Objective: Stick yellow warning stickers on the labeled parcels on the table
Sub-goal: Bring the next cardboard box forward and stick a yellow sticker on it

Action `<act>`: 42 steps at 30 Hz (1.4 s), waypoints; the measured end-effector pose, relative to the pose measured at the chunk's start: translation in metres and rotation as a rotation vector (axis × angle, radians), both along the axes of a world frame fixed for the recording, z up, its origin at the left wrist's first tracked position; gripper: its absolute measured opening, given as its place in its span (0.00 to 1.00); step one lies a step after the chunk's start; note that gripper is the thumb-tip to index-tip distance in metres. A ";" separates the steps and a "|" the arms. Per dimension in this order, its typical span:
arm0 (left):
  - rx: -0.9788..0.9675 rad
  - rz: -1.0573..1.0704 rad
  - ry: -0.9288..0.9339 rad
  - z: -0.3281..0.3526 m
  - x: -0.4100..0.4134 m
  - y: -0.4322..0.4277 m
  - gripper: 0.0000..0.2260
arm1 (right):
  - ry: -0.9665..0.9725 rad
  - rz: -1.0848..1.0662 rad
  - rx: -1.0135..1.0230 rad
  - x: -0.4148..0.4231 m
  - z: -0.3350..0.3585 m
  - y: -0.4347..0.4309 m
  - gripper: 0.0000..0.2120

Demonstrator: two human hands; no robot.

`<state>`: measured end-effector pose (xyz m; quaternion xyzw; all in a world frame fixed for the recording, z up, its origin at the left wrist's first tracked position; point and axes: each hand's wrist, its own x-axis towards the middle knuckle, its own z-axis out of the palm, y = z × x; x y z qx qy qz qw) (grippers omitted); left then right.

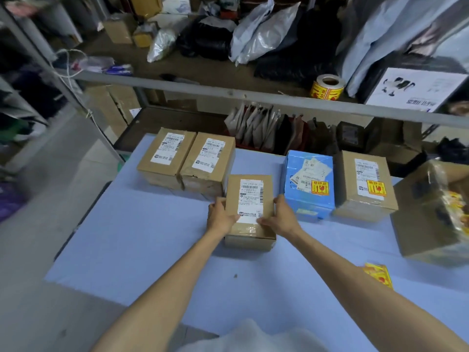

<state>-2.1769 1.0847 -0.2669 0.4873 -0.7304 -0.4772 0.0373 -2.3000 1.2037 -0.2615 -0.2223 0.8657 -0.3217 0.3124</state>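
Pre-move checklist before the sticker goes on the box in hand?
1. Centre cardboard box steadied by left hand and right hand: ok.
2. White shipping label faces up: ok.
3. This box has a yellow warning sticker: not ok, none visible.
4. Sticker in either hand: not ok; both grip the box.
5. Loose yellow stickers lie on the table near the right forearm: ok.
6. Blue parcel and right brown box already stickered: ok.
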 end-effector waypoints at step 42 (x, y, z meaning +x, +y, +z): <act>0.196 -0.175 0.124 -0.003 -0.009 0.155 0.32 | -0.233 -0.273 -0.265 0.002 -0.020 0.214 0.34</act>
